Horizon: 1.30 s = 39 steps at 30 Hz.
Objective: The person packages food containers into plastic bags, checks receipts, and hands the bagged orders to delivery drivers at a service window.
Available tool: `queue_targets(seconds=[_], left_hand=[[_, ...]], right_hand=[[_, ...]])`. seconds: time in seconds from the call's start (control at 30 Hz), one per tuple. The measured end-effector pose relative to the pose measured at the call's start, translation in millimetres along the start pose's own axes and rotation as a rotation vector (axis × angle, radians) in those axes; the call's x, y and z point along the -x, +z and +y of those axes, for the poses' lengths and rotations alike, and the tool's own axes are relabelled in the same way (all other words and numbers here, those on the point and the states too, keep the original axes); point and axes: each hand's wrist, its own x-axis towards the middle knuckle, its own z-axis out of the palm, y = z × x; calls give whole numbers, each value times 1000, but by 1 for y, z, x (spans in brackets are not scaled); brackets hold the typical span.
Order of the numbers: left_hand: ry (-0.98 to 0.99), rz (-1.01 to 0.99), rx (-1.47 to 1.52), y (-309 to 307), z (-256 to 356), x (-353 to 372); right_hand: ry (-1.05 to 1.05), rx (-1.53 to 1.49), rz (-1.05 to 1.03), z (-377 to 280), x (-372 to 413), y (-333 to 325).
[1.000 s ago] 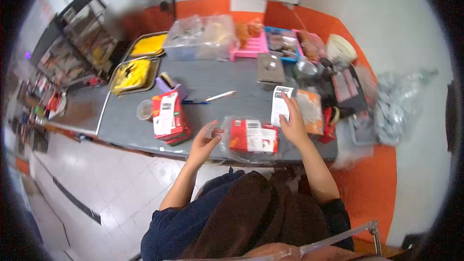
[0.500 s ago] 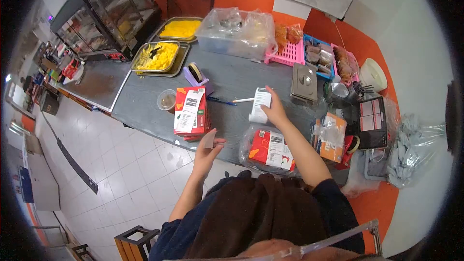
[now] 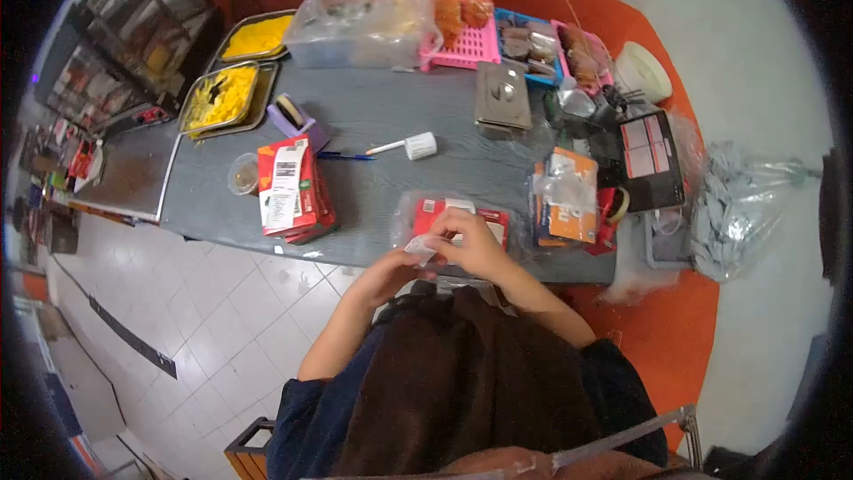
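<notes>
My left hand holds a small pale slip at the front edge of the grey table. My right hand meets it there, its fingers pinched at the slip's right side. Behind and partly under my right hand lies a red box in clear plastic, with a white label on it. A white paper roll stands farther back, beside a white marker and a blue pen. To the left is a stack of red boxes with a printed label on top.
A purple tape dispenser, a clear cup and trays of yellow food are at left. Behind stand a plastic bin and a pink basket. Orange packets, a steel container and a tablet are at right.
My right hand has let go of the paper roll and come down to the slip in my left hand. The view has shifted, so the table items appear farther left and higher.
</notes>
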Motion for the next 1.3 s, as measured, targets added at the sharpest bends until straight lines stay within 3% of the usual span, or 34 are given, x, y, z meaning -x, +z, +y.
queue_targets(seconds=[0.03, 0.17, 0.23, 0.27, 0.33, 0.37, 0.43, 0.5, 0.57, 0.63, 0.7, 0.73, 0.8, 0.83, 0.93, 0.97, 1.03, 1.1, 1.2, 1.23, 1.27, 1.3], left_hand=[[-34, -30, -49, 4, -3, -4], [-157, -111, 109, 24, -14, -14], [-198, -11, 34, 35, -17, -20], [-211, -16, 31, 34, -21, -22], [-6, 199, -261, 21, -31, -22], [-12, 205, -264, 12, -33, -22], [184, 380, -443, -1, -30, -19], [271, 523, -431, -4, -12, -14], [715, 782, -606, -13, 6, -4], [1028, 990, -516, -24, 31, 10], [1061, 1422, -883, -50, 60, 38], [1065, 1428, -900, -78, 75, 51], [967, 1649, -1302, -148, 102, 71], [986, 1640, -1300, -169, 115, 80], [257, 1242, -1902, -220, 159, 89], [272, 1231, -1906, -237, 168, 83], [291, 918, -1872, -255, 183, 71], [297, 825, -1807, -275, 188, 69], [616, 735, -1063, -296, 182, 73], [609, 720, -1074, -291, 181, 80], [711, 730, -938, -285, 183, 89], [805, 735, -799, -274, 187, 99]], right_hand=[[12, -52, 153, -1, 11, 0], [-98, 20, 332, 1, 61, -11], [-83, -18, 415, 12, 86, -28], [-23, -23, 572, 15, 98, -38], [84, -124, 779, 23, 118, -54], [133, -221, 823, 26, 127, -60], [95, -277, 808, 27, 134, -66], [162, -412, 816, 22, 136, -67], [179, -467, 718, 37, 136, -59], [225, -518, 674, 42, 126, -47], [185, -491, 612, 47, 111, -37], [184, -466, 611, 38, 102, -32], [157, -469, 587, 17, 85, -24], [144, -466, 596, 12, 76, -19], [82, -379, 639, 3, 49, 2], [117, -394, 655, 5, 42, 11], [160, -409, 679, 9, 24, 34], [137, -455, 675, 14, 2, 57], [144, -459, 686, 8, -36, 80], [183, -446, 688, 8, -47, 84], [36, -382, 825, 40, -56, 88], [44, -391, 847, 44, -56, 82]])
